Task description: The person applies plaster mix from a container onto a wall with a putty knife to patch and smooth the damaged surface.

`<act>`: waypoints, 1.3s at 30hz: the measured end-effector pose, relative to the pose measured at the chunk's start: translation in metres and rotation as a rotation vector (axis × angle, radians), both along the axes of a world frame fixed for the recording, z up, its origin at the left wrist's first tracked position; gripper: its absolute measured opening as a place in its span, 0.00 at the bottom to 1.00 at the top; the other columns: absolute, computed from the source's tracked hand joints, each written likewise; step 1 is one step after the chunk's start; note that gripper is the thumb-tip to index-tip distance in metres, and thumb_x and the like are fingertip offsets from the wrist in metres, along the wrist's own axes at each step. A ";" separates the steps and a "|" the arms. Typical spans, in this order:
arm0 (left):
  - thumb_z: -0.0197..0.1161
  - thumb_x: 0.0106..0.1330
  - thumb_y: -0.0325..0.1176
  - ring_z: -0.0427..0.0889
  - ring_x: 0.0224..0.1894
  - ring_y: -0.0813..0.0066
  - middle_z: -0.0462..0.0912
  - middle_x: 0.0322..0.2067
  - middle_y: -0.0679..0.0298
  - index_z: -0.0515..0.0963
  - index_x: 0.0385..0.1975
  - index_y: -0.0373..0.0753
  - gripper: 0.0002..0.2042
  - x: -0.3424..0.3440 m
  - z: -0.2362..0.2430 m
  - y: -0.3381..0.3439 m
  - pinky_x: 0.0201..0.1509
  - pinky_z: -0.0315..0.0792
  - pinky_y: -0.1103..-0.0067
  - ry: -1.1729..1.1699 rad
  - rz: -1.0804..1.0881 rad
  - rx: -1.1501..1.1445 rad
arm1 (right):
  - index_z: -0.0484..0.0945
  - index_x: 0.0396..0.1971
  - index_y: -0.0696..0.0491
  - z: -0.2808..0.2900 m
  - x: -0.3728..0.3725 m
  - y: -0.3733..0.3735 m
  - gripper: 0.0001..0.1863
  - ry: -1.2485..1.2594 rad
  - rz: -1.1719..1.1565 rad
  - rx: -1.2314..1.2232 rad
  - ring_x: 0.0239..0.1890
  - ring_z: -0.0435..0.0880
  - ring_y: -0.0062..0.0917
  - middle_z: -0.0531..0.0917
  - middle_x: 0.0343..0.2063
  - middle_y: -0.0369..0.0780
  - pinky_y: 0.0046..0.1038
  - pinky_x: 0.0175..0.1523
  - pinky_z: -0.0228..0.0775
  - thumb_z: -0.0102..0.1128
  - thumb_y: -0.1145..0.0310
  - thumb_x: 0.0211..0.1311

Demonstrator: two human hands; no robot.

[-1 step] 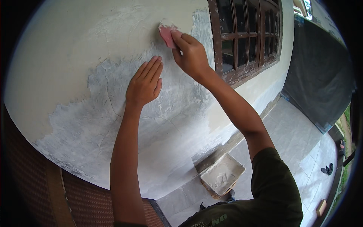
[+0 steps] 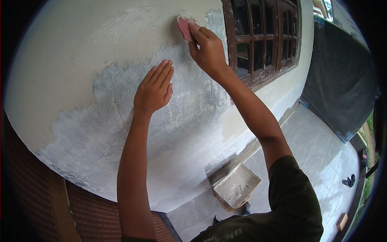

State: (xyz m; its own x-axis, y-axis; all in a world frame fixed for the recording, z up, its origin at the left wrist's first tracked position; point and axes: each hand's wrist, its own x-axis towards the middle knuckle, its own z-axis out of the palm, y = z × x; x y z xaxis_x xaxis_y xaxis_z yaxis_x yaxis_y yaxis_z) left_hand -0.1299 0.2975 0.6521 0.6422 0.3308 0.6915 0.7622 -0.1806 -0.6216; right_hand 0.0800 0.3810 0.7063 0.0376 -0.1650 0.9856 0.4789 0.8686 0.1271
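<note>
My right hand (image 2: 209, 52) grips a pink putty scraper (image 2: 184, 29) by one side, thumb and fingers closed round it. Whitish putty coats the scraper's upper edge, which is at the wall just left of the window. Lower and to the left, my left hand (image 2: 154, 88) lies flat against the wall with its fingers stretched out and nothing in it. The wall (image 2: 68, 76) is cream, with a large rough patch of grey-white putty (image 2: 161, 121) around and below my left hand.
A brown wooden window (image 2: 264, 40) with several panes is at the right. Below, a tray of putty (image 2: 238, 187) stands on the tiled floor (image 2: 306, 137). Brown woven panelling (image 2: 92, 209) borders the lower left. A dark sheet (image 2: 340, 76) hangs at the far right.
My right hand has moved the scraper up and to the right along the wall, closer to the window. My left hand stays in place.
</note>
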 end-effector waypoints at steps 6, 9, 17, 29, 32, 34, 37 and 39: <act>0.58 0.65 0.30 0.68 0.71 0.63 0.73 0.66 0.55 0.74 0.61 0.32 0.23 -0.001 -0.004 0.003 0.75 0.60 0.67 -0.027 -0.030 -0.021 | 0.76 0.51 0.62 -0.011 0.007 0.052 0.20 -0.099 -0.198 0.008 0.38 0.83 0.42 0.81 0.34 0.45 0.39 0.36 0.79 0.61 0.77 0.56; 0.58 0.65 0.30 0.68 0.71 0.63 0.73 0.66 0.56 0.74 0.61 0.32 0.23 -0.006 -0.001 -0.003 0.75 0.60 0.66 -0.028 -0.004 -0.030 | 0.75 0.56 0.62 -0.074 -0.012 0.025 0.27 -0.235 -0.061 -0.104 0.38 0.83 0.40 0.80 0.33 0.45 0.37 0.37 0.81 0.62 0.79 0.53; 0.57 0.65 0.29 0.68 0.71 0.62 0.73 0.66 0.55 0.75 0.60 0.32 0.23 0.002 -0.001 -0.001 0.74 0.61 0.66 -0.030 -0.024 -0.033 | 0.77 0.51 0.59 0.023 0.016 0.042 0.22 0.013 -0.133 0.092 0.37 0.83 0.40 0.81 0.33 0.44 0.38 0.37 0.79 0.63 0.78 0.52; 0.58 0.64 0.28 0.69 0.71 0.61 0.74 0.66 0.55 0.76 0.59 0.32 0.22 0.001 0.000 -0.003 0.74 0.62 0.65 -0.034 -0.017 -0.032 | 0.79 0.52 0.59 -0.024 0.004 0.010 0.24 -0.145 0.018 0.015 0.37 0.83 0.38 0.80 0.31 0.42 0.36 0.33 0.80 0.65 0.79 0.50; 0.57 0.64 0.28 0.69 0.70 0.62 0.74 0.65 0.55 0.76 0.59 0.32 0.22 0.002 -0.001 0.000 0.74 0.62 0.65 -0.033 -0.033 -0.019 | 0.79 0.50 0.58 0.017 0.012 0.042 0.23 -0.023 -0.056 0.111 0.36 0.83 0.38 0.79 0.31 0.42 0.37 0.33 0.80 0.64 0.78 0.51; 0.57 0.64 0.28 0.69 0.70 0.61 0.74 0.65 0.55 0.76 0.59 0.32 0.22 0.003 -0.002 0.001 0.73 0.62 0.65 -0.038 -0.025 -0.027 | 0.78 0.50 0.59 0.014 0.009 0.055 0.23 -0.105 -0.161 0.082 0.36 0.83 0.38 0.79 0.31 0.41 0.36 0.34 0.80 0.63 0.79 0.50; 0.57 0.64 0.28 0.69 0.70 0.61 0.74 0.65 0.55 0.76 0.59 0.32 0.22 -0.001 -0.002 -0.003 0.73 0.62 0.65 -0.040 0.002 -0.037 | 0.78 0.52 0.64 -0.044 -0.007 0.038 0.24 -0.277 -0.117 0.021 0.39 0.84 0.38 0.80 0.32 0.44 0.36 0.31 0.81 0.60 0.80 0.52; 0.57 0.64 0.28 0.69 0.70 0.61 0.74 0.65 0.55 0.76 0.58 0.32 0.22 -0.005 -0.004 -0.001 0.73 0.62 0.65 -0.041 0.010 -0.040 | 0.78 0.53 0.63 -0.078 -0.012 0.015 0.25 -0.353 0.036 0.037 0.38 0.85 0.38 0.80 0.31 0.43 0.36 0.33 0.82 0.62 0.80 0.51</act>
State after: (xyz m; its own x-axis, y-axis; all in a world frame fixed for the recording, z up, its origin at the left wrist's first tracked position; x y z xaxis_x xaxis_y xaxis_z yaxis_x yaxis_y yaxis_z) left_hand -0.1353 0.2964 0.6480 0.6100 0.3653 0.7032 0.7889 -0.1966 -0.5822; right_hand 0.0677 0.3958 0.6284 -0.2982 -0.2051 0.9322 0.3690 0.8759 0.3108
